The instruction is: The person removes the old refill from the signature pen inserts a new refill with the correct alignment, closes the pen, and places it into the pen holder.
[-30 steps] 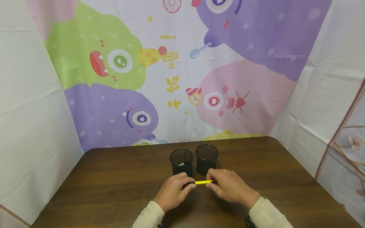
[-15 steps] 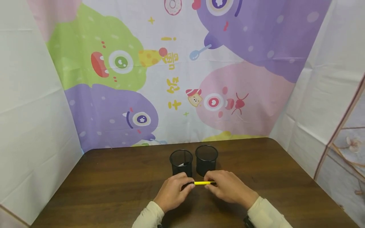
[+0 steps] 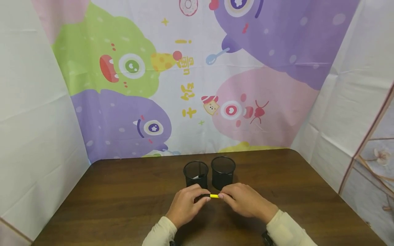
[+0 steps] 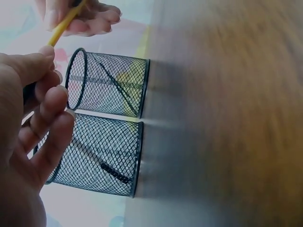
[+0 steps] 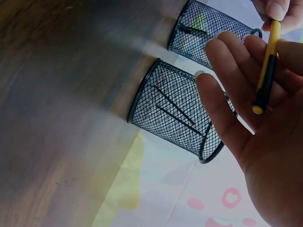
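A yellow pen with black ends [image 3: 214,196] lies level between both hands, just in front of two black mesh pen cups. My left hand [image 3: 187,204] pinches its left black end between thumb and fingers. With thumb and forefinger my right hand [image 3: 246,201] pinches the yellow barrel, leaving a short yellow stretch between the hands. In the right wrist view the pen's black end [image 5: 266,85] points back over the right palm. A white-and-black pen [image 3: 198,177] leans inside the left pen cup [image 3: 195,162]. Beside it stands the right pen cup [image 3: 223,172]; thin dark lines show through its mesh.
The dark brown wooden table [image 3: 129,191] has its far edge against a cartoon-printed cloth backdrop [image 3: 191,136]. White cloth walls [image 3: 40,136] rise on both sides. Both cups stand close together behind the hands.
My right hand has slid left along the pen, so less yellow shows between the hands. The left hand holds nearly the same place; the cups have not moved.
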Motion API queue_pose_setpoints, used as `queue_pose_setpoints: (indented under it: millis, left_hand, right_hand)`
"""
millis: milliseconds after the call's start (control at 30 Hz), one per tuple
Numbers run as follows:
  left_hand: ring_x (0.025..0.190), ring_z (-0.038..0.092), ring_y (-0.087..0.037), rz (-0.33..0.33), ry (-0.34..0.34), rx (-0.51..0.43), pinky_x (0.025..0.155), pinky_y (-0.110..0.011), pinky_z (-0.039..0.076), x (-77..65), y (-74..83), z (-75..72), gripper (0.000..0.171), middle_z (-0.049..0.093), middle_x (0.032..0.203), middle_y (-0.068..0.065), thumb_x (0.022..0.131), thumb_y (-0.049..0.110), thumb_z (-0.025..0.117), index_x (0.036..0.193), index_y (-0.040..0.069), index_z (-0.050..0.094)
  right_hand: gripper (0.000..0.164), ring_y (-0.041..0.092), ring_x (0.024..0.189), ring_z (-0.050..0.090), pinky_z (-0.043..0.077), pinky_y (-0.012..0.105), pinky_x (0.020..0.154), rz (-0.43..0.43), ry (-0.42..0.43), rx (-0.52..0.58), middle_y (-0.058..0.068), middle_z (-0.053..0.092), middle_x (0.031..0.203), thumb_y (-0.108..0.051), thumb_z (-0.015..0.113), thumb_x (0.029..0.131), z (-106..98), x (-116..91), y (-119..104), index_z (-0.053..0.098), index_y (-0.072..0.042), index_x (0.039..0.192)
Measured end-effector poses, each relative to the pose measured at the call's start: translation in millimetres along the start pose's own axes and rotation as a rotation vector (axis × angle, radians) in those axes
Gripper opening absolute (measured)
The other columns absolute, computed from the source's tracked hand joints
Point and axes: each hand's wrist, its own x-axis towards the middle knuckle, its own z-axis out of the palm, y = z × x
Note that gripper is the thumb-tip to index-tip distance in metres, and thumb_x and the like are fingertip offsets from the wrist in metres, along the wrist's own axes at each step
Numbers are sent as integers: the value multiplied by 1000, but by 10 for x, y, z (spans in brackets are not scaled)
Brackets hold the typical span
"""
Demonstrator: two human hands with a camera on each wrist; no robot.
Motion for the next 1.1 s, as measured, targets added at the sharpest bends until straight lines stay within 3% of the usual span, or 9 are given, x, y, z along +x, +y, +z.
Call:
queue_pose_setpoints:
  millis: [300, 500, 667, 833, 1100]
  left_hand:
    - [71, 62, -3, -108, 5, -254, 65, -24, 55, 1, -47, 19, 17, 71, 87, 12, 89, 30, 77, 100, 17, 79]
    - [64, 67, -8, -204, -19, -428, 59, -26, 57, -1, -51, 19, 16, 73, 76, 1, 89, 28, 78, 98, 15, 78]
    - [62, 69, -16, -286, -23, -483, 56, -29, 58, 2, -7, 15, 11, 73, 73, 1, 88, 17, 79, 97, 11, 78]
    - [63, 71, -23, -309, -22, -523, 55, -30, 58, -2, 33, 6, 11, 73, 73, -1, 89, 14, 78, 98, 8, 77]
    - [64, 70, -18, -356, -42, -520, 58, -30, 59, 6, 40, 14, 10, 74, 77, -12, 89, 7, 76, 99, 4, 76]
  right_hand:
    - [13, 1, 65, 49, 46, 24, 62, -31, 45, 6, -19, 51, 74, -26, 61, 102, -15, 10, 6, 67, -24, 91]
    - [11, 1, 67, 50, 47, 24, 63, -43, 76, 14, -19, 52, 77, -26, 62, 102, -9, 5, -9, 68, -20, 94]
    - [8, 1, 68, 50, 47, 23, 64, -31, 84, 23, -19, 52, 78, -26, 63, 101, -10, -1, -32, 66, -23, 95]
    - [6, 2, 68, 50, 47, 23, 64, -2, 70, 38, -18, 53, 79, -27, 65, 100, -14, -4, -47, 62, -25, 94]
    - [9, 2, 67, 50, 46, 23, 63, 11, 61, 47, -17, 53, 79, -27, 67, 98, -11, -9, -53, 59, -26, 93]
